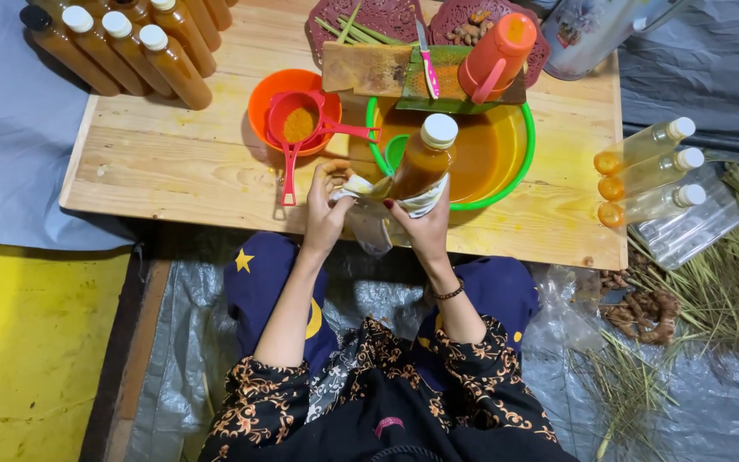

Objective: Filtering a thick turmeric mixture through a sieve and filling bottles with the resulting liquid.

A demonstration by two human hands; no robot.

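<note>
Two hands at table's near edge | right hand [425, 224] grips amber bottle [422, 162] | left hand [325, 210] pinches white cloth [357, 185] against it

A low pale wooden table [173, 171] stands on grey plastic sheeting [712, 411], with a yellow floor patch [27, 342] at left.

Amber bottle [422, 162] — white cap; green-rimmed basin [519, 171], orange bowl [260, 107]
</note>
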